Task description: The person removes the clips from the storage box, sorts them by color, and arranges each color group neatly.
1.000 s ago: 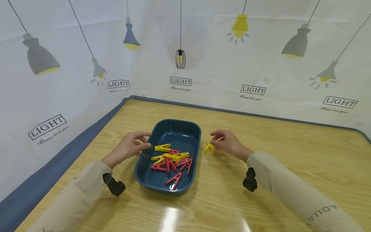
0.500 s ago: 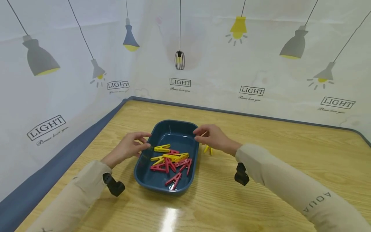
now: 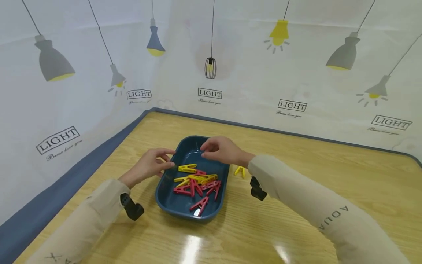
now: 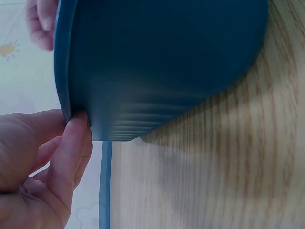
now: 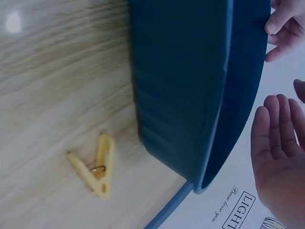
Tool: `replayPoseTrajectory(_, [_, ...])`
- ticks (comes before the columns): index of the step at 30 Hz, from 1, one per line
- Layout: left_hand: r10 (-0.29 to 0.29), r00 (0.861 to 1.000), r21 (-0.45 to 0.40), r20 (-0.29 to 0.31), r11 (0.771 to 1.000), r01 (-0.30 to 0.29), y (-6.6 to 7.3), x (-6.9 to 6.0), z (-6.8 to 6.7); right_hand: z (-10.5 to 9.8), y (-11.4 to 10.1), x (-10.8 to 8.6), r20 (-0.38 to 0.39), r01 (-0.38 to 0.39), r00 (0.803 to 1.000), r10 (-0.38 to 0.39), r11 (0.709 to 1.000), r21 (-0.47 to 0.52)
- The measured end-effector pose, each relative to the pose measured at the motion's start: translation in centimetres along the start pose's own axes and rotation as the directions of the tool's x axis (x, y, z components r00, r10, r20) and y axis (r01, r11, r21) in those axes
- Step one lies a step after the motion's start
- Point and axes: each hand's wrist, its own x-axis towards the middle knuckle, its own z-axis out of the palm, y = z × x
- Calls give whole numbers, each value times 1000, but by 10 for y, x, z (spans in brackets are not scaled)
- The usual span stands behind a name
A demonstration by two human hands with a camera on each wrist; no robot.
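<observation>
A dark blue tray [image 3: 176,205] stands on the table, with several yellow clothespins [image 3: 187,168] and red clothespins [image 3: 200,204] lying in its near and middle parts. My left hand [image 3: 145,168] pinches the tray's left rim between thumb and fingers; the left wrist view shows the fingertips [image 4: 77,125] against the outer wall. Over the tray's far right part hovers my right hand [image 3: 224,150], its fingers loosely bent. Nothing shows in it, and the right wrist view has its fingers [image 5: 274,129] relaxed. One yellow clothespin [image 3: 240,171] lies outside, right of the tray, under the right forearm.
The wooden table [image 3: 296,176] extends to the right and ends at a blue edge [image 3: 263,127] in front of a white curtain [image 3: 244,69] printed with lamps. A dark wrist camera [image 3: 132,209] sits on each sleeve.
My right hand has left the yellow clothespin on the table and moved left, across the tray's right rim to above its far part. The left hand has stayed at the rim.
</observation>
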Motion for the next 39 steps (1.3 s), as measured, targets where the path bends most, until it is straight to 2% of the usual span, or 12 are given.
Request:
replayPoseTrajectory(7, [-22, 1000, -20, 5, 1000, 22, -2, -3, 1, 8, -9, 22, 19, 7, 1000, -6, 1000, -10])
replayPoseTrajectory(15, [0, 1000, -39, 3, 999, 0, -3, -2, 2, 18, -11, 40, 62, -38, 997, 38, 999, -3])
replayPoseTrajectory(23, [16, 1000, -38, 16, 999, -16, -3, 0, 1, 27, 1, 45, 135, -98, 985, 105, 994, -54])
replayPoseTrajectory(29, [18, 1000, -29, 13, 999, -17, -2, 0, 0, 40, 8, 46, 155, -151, 975, 161, 986, -74])
replayPoseTrajectory(39, [8, 1000, -10, 9, 1000, -8, 0, 0, -2, 52, 7, 47, 201, -214, 952, 229, 972, -95])
